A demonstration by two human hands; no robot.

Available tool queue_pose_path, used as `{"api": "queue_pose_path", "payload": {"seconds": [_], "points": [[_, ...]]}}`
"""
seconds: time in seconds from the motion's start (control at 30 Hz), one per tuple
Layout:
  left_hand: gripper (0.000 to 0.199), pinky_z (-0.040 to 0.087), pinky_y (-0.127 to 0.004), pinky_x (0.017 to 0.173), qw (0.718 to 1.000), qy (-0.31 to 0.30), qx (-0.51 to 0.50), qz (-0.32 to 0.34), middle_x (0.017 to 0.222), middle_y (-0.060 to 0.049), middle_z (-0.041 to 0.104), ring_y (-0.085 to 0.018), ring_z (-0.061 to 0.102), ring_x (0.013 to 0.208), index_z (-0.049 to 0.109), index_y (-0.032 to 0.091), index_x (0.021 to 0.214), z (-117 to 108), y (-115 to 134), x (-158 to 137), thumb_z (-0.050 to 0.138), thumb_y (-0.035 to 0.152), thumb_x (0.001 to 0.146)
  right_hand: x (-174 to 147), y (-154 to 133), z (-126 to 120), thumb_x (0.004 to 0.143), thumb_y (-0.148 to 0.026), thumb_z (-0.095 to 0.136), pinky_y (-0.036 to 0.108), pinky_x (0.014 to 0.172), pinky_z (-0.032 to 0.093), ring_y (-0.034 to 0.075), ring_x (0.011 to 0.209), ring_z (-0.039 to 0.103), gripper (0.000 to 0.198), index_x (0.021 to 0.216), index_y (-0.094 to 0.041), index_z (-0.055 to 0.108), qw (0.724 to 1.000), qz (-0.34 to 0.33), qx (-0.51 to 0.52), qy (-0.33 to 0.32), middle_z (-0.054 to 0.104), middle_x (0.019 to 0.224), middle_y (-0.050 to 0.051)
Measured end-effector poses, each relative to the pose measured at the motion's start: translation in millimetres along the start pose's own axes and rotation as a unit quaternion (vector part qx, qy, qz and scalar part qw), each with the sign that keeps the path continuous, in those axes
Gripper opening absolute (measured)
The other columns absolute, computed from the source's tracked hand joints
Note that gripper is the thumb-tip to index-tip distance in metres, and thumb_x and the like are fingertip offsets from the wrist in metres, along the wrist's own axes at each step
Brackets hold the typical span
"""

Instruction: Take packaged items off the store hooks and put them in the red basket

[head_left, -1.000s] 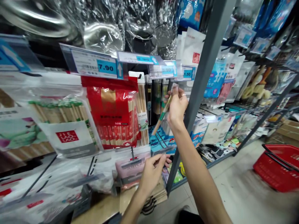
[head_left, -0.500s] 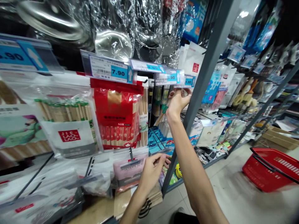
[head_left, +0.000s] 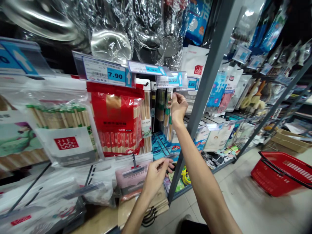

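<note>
My right hand (head_left: 179, 109) is raised under the small price tags, its fingers curled at the edge of a slim pack of chopsticks (head_left: 168, 112) with a green-teal band. The fingers seem closed on that pack, though the palm hides part of the grip. Lower down, my left hand (head_left: 156, 177) hovers in front of a hanging pink-and-grey pack (head_left: 131, 178). Its fingers are loosely bent and apart, with nothing visible in them. Left of the hands hang a red chopstick bag (head_left: 113, 120) and a clear bag of green-tipped sticks (head_left: 64, 133).
A grey shelf post (head_left: 207, 74) rises close beside my right forearm. Price tags (head_left: 104, 71) jut out above the packs, and wrapped metal ladles (head_left: 110, 44) hang overhead. On the floor to the right stands a red shopping basket (head_left: 275, 177), with a cardboard box (head_left: 287, 141) behind it.
My right hand has come down and out a little from beneath the price tags. The banded chopstick pack, tilted before, now hangs more upright. My left hand has barely moved.
</note>
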State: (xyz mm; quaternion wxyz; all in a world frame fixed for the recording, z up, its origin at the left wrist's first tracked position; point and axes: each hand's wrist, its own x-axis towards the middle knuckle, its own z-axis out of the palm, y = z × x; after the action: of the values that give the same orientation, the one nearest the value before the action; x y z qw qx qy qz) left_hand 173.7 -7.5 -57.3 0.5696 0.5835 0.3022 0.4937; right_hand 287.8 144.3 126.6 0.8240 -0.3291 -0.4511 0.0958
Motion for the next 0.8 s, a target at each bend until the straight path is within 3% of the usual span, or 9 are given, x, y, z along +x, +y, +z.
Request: {"api": "queue_pose_path", "payload": {"seconds": [0.2, 0.43, 0.63, 0.8], "points": [[0.043, 0.049, -0.022, 0.057, 1.000, -0.008, 0.002, -0.002, 0.086, -0.010, 0.074, -0.016, 0.066, 0.070, 0.074, 0.012, 0.099, -0.3, -0.9, -0.7, 0.058, 0.052, 0.094, -13.1, -1.4, -8.0, 0.096, -0.032, 0.057, 0.017, 0.053, 0.049, 0.008, 0.065, 0.061, 0.017, 0.108, -0.019, 0.056, 0.997, -0.020, 0.058, 0.046, 0.061, 0.084, -0.002], [0.045, 0.049, -0.023, 0.056, 1.000, -0.020, 0.013, -0.001, 0.087, -0.010, 0.074, -0.016, 0.067, 0.071, 0.074, 0.012, 0.102, -2.2, -3.9, -0.1, 0.057, 0.053, 0.094, -14.2, -18.6, 10.2, 0.098, -0.032, 0.054, 0.021, 0.060, 0.055, 0.010, 0.069, 0.064, 0.019, 0.114, -0.023, 0.049, 0.983, -0.032, 0.124, 0.132, 0.061, 0.087, -0.002], [0.045, 0.048, -0.022, 0.057, 1.000, -0.025, 0.008, 0.002, 0.087, -0.010, 0.073, -0.016, 0.067, 0.071, 0.074, 0.012, 0.100, -5.0, -0.7, -0.7, 0.057, 0.053, 0.094, -11.9, -25.4, 17.5, 0.098, -0.034, 0.053, 0.026, 0.065, 0.057, 0.012, 0.074, 0.066, 0.015, 0.104, -0.020, 0.053, 0.980, -0.119, 0.081, 0.136, 0.061, 0.086, 0.000], [0.045, 0.048, -0.023, 0.057, 1.000, -0.027, 0.010, 0.003, 0.086, -0.010, 0.073, -0.016, 0.067, 0.071, 0.074, 0.012, 0.099, -5.2, -0.4, -2.8, 0.056, 0.053, 0.095, -2.8, -26.2, 16.2, 0.098, -0.041, 0.049, 0.030, 0.070, 0.058, 0.015, 0.074, 0.065, 0.026, 0.093, -0.018, 0.059, 0.983, -0.113, 0.031, 0.139, 0.060, 0.076, -0.001]]}}
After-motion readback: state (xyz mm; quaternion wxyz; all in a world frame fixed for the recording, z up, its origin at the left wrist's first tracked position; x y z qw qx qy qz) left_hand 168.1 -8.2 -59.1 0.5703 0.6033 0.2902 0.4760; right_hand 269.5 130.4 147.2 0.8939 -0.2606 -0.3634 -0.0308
